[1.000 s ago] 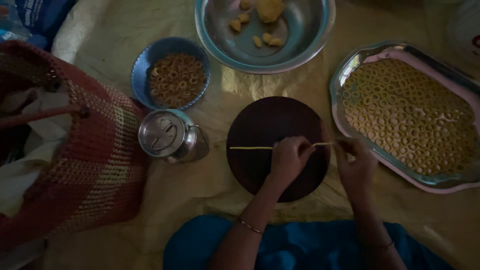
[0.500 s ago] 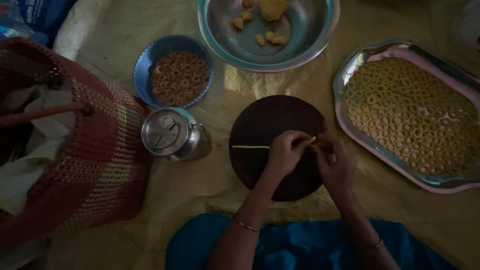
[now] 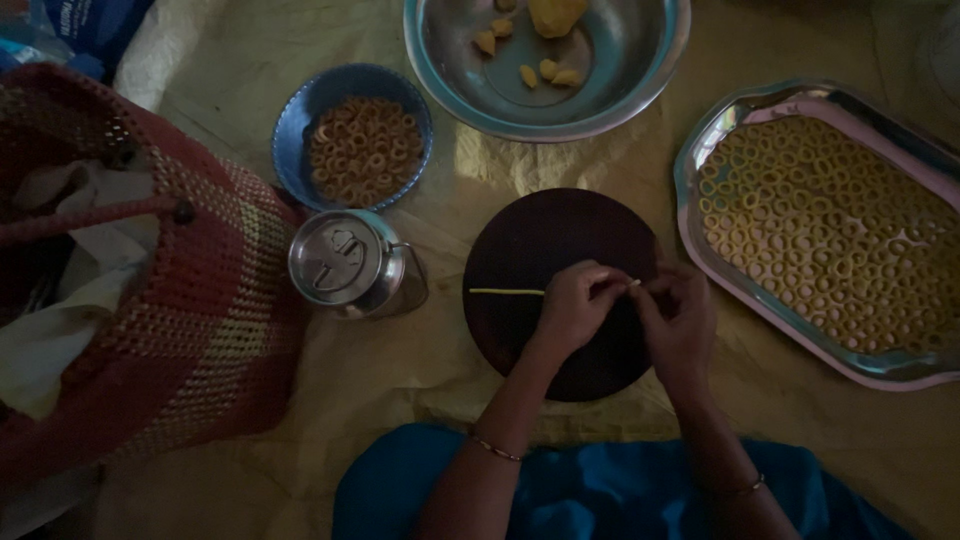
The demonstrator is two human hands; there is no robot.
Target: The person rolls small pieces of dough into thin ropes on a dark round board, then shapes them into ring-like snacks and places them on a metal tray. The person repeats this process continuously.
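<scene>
A thin yellow dough strand lies across a dark round board. My left hand pinches the strand near its right end, fingers curled over it. My right hand meets the left one at the strand's tip, fingers closed on that end. Both hands rest over the right half of the board. A metal tray with a pink edge, to the right, holds several small dough rings.
A large steel bowl with dough lumps sits at the top. A blue bowl of browned rings and a lidded steel can stand to the left. A red woven basket fills the left side. Blue cloth covers my lap.
My right hand has come in from the tray side and joined the left at the strand's end. The visible strand has become shorter.
</scene>
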